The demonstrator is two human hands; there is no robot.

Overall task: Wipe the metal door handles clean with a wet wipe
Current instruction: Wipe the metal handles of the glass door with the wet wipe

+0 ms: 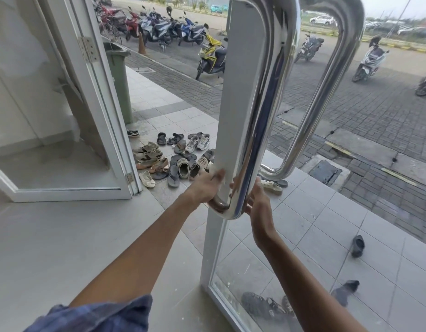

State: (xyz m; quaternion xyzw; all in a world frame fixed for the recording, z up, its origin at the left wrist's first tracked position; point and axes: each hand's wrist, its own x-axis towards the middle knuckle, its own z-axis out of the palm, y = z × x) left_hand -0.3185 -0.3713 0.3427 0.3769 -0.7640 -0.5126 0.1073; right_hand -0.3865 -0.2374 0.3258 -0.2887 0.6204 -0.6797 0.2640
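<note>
A polished chrome U-shaped door handle [260, 104] runs down the white frame [233, 92] of a glass door. A second handle [310, 111] on the outer side shows through the glass. My left hand [206, 188] grips the edge of the door frame beside the near handle's lower bend, thumb on the frame's face. My right hand [261, 207] lies against the right side of that lower bend, and its fingers pass behind the tube, mostly hidden. No wet wipe shows in either hand.
The other door leaf [70, 104] stands open at the left. Several shoes and sandals [173, 156] lie on the tiled porch outside, next to a green bin [118, 75]. Parked motorbikes [159, 25] line the paved lot beyond.
</note>
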